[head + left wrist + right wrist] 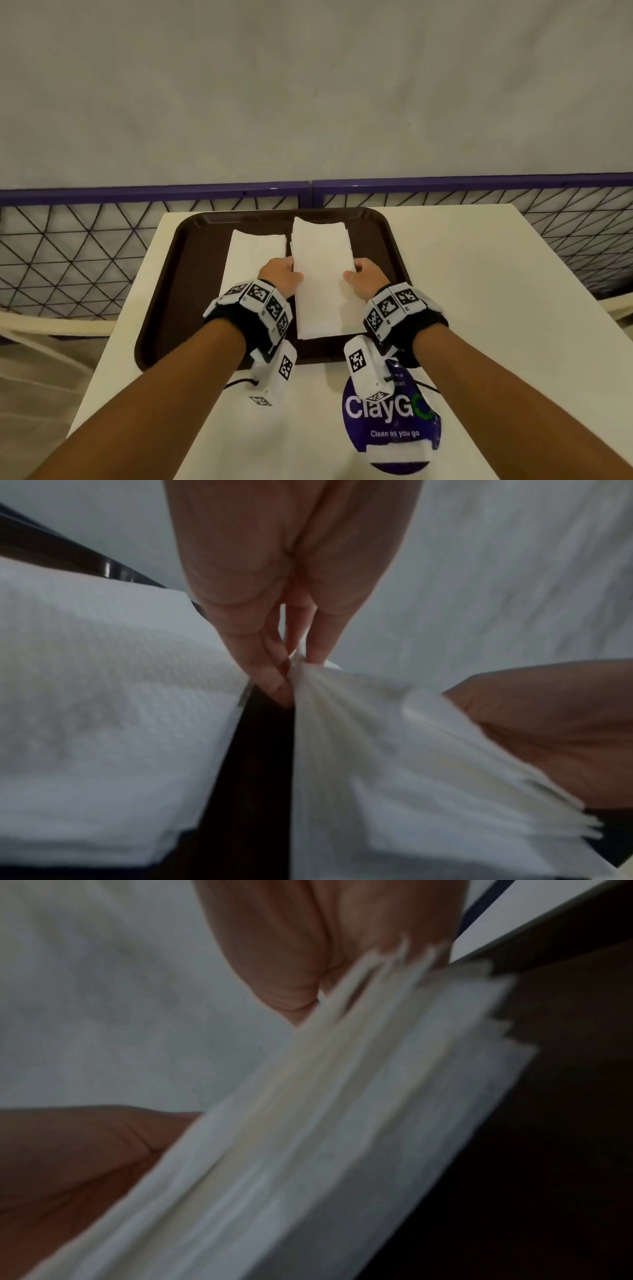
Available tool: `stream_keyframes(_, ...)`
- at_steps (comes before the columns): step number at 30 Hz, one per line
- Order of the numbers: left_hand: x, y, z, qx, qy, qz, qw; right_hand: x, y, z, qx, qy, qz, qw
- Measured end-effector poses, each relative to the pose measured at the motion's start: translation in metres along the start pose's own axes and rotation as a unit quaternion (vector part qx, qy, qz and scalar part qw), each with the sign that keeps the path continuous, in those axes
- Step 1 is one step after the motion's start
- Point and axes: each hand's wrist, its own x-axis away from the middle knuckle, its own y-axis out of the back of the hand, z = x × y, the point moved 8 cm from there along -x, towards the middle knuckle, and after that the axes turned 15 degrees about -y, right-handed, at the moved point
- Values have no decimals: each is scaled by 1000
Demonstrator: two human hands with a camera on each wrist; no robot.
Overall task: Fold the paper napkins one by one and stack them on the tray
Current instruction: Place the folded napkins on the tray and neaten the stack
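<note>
A pale wall (308,85) fills twelve o'clock, with a purple-railed mesh fence (102,240) below it. The white table (479,308) carries a blue round sticker (390,421) at five o'clock and the brown tray (164,308) at centre. On the tray, the napkin stack (322,274) is gripped at nine o'clock by the left hand (279,275) and at three by the right hand (368,277), thumbs on top. A folded napkin (253,257) lies just beside it at nine.
</note>
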Motion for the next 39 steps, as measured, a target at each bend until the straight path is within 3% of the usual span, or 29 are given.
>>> stream_keyframes(5,-4,-8,2,-119,-20,29,992,-14,-10,-9,49,-9,-13,999)
stream_keyframes(10,4,-9,-8,-170,-34,31,984,-12,-5,-12,70,-35,-25,997)
stream_keyframes(15,20,-12,-14,-182,-37,48,982,-4,2,-18,93,-67,9,993)
stream_keyframes(21,57,-43,-16,-242,-97,126,957,11,3,-33,145,-90,20,985)
stream_keyframes(24,65,-47,-13,-315,-115,114,935,13,-5,-40,156,-96,46,982)
stream_keyframes(39,60,-44,-15,-319,-99,77,940,7,-12,-37,191,-68,15,979)
